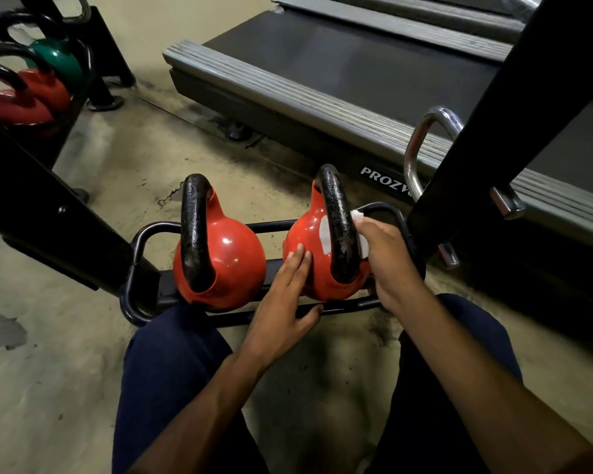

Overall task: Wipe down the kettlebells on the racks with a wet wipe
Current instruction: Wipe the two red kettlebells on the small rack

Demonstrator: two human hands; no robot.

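Narrow gap btwn left orange kettlebell (221,260) and right orange kettlebell (317,258); left hand (281,302) lies flat against the right bell on that side. Right hand (389,258) w/ white wet wipe (358,217) is squeezed btwn the right bell's black handle (338,224) and the black rack upright (500,131), chrome hook (421,145) just beyond. Rack rails (274,225) fence front and back. Left upright (42,213) blocks the left side. Open floor (127,155) beyond the rack up to the treadmill (322,80). Room above the bells is clear.

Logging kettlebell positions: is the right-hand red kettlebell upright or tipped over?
Upright: the right kettlebell sits on the rack, black handle pointing up.
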